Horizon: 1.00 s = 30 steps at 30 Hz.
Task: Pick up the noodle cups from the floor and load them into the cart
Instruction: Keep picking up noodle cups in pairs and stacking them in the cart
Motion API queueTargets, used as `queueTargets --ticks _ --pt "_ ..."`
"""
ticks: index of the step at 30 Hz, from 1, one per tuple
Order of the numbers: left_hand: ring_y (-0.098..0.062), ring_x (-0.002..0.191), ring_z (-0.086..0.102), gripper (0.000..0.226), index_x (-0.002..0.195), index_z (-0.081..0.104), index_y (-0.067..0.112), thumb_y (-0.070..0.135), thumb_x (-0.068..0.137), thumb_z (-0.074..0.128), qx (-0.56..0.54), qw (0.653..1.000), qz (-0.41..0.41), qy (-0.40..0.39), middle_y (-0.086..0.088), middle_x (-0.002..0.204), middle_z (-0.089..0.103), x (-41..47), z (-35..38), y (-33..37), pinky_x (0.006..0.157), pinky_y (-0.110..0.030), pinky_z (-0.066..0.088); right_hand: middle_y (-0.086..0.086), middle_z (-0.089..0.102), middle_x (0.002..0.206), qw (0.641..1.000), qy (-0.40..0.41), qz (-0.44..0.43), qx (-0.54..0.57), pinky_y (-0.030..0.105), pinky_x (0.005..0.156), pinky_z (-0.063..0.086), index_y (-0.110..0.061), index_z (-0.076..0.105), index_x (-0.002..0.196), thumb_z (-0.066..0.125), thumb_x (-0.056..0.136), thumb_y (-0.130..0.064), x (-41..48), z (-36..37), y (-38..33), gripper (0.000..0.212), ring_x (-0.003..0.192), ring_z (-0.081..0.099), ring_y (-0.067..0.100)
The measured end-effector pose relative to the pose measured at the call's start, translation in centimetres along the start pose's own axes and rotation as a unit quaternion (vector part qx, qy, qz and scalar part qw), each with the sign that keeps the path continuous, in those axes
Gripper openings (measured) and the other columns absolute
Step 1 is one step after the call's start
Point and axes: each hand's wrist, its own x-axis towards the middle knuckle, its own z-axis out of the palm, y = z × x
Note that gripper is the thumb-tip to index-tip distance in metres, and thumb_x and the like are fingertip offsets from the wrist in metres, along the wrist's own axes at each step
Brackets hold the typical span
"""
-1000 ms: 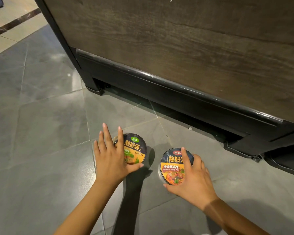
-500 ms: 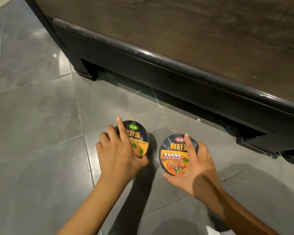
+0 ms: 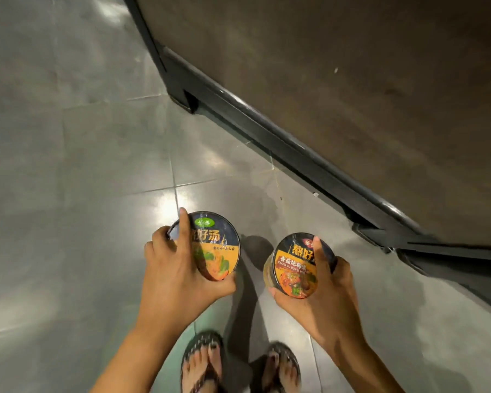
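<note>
Above the grey tiled floor (image 3: 68,165), both hands carry one noodle cup each, lids facing the camera. Left hand (image 3: 176,275) wraps the green-label cup (image 3: 219,245), index finger across the lid, thumb under the rim. Right hand (image 3: 328,293) grips the red-label cup (image 3: 294,269) likewise. Cups apart, side by side, clear of the floor. Dark wood-panelled unit (image 3: 352,95) beyond, at right. Sandalled feet (image 3: 204,361) below the hands.

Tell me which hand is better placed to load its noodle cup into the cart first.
Right, probably. Both hands already grip a cup clear of the floor, but the right hand with its cup is nearer the dark cart, which stands ahead and to the right. The left hand and its cup sit farther away.
</note>
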Motion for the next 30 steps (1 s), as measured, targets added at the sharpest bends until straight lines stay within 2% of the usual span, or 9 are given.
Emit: queueTargets --ticks 5,7,9,12,16,19,22,25,30 --pt "-0.029 0.116 0.036 0.13 0.154 0.007 0.023 0.069 0.044 0.058 -0.018 0.999 -0.031 -0.034 -0.01 0.127 0.035 -7.7 -13.5 4.2 0.085 -0.038 0.045 0.004 0.02 0.135 0.998 -0.056 0.021 -0.012 0.035 0.103 0.044 -0.047 -0.008 0.146 0.069 0.046 -0.082 -9.2 -11.0 -5.0 0.131 0.126 0.039 0.025" --pt "-0.029 0.116 0.037 0.132 0.155 0.008 0.022 0.071 0.043 0.058 -0.016 0.999 -0.027 -0.036 -0.01 0.127 0.036 -10.6 -18.8 5.8 0.089 -0.037 0.044 0.005 0.028 0.131 0.998 -0.047 0.013 -0.037 0.031 0.102 0.043 -0.043 -0.007 0.148 0.059 0.044 -0.087 -12.8 -14.9 -7.3 0.131 0.123 0.041 0.024" --pt "-0.029 0.116 0.037 0.132 0.155 0.01 0.021 0.073 0.043 0.056 -0.02 0.999 -0.028 -0.035 -0.009 0.127 0.035 -13.3 -24.0 7.4 0.091 -0.038 0.043 0.004 0.034 0.127 0.998 -0.04 0.007 -0.044 0.03 0.099 0.043 -0.042 -0.002 0.149 0.058 0.045 -0.089 -16.2 -19.1 -9.6 0.129 0.119 0.043 0.023" --pt "-0.027 0.117 0.035 0.133 0.155 0.005 0.023 0.073 0.043 0.057 -0.014 0.999 -0.026 -0.031 -0.008 0.126 0.033 -17.5 -31.1 10.0 0.092 -0.036 0.043 0.002 0.031 0.125 0.999 -0.027 -0.004 -0.034 0.029 0.097 0.044 -0.041 0.003 0.15 0.058 0.049 -0.089 -21.3 -25.3 -12.1 0.125 0.119 0.041 0.021" --pt "-0.024 0.123 0.03 0.133 0.154 0.0 0.029 0.075 0.043 0.057 -0.024 0.999 -0.027 -0.028 -0.005 0.127 0.029 -22.2 -38.4 13.6 0.093 -0.035 0.046 0.002 0.028 0.129 0.999 -0.021 -0.018 -0.024 0.03 0.102 0.043 -0.042 -0.003 0.149 0.054 0.049 -0.09 -26.7 -32.0 -14.1 0.125 0.123 0.036 0.02" --pt "-0.022 0.126 0.027 0.131 0.153 -0.001 0.03 0.072 0.044 0.058 -0.04 0.999 -0.016 -0.022 -0.003 0.129 0.029 -25.1 -41.8 16.0 0.096 -0.034 0.043 0.003 0.026 0.131 0.999 -0.017 -0.031 -0.026 0.03 0.105 0.038 -0.041 -0.008 0.149 0.056 0.052 -0.088 -29.8 -35.8 -14.8 0.125 0.125 0.031 0.02" --pt "-0.019 0.123 0.027 0.129 0.153 0.0 0.03 0.068 0.046 0.061 -0.045 0.999 0.012 -0.012 0.001 0.124 0.029 -27.4 -43.8 17.9 0.09 -0.027 0.039 0.005 0.026 0.132 1.0 0.001 -0.024 -0.017 0.032 0.103 0.038 -0.04 -0.008 0.15 0.054 0.052 -0.089 -32.6 -38.5 -14.5 0.126 0.126 0.029 0.022" --pt "-0.018 0.122 0.028 0.127 0.153 0.003 0.03 0.065 0.047 0.063 -0.046 0.998 0.049 -0.019 0.006 0.117 0.027 -28.8 -44.6 19.5 0.089 -0.025 0.037 0.005 0.027 0.133 0.999 0.03 0.012 -0.005 0.032 0.102 0.04 -0.04 -0.007 0.15 0.055 0.052 -0.089 -35.4 -40.2 -13.1 0.126 0.127 0.03 0.022" --pt "-0.019 0.123 0.028 0.13 0.154 0.003 0.027 0.073 0.045 0.058 -0.007 0.986 0.147 -0.075 0.0 0.125 0.029 -29.5 -44.6 21.5 0.096 -0.027 0.038 0.006 0.025 0.14 0.991 0.073 0.104 0.035 0.034 0.107 0.037 -0.037 -0.003 0.152 0.059 0.054 -0.086 -39.9 -40.6 -10.9 0.126 0.132 0.028 0.024"
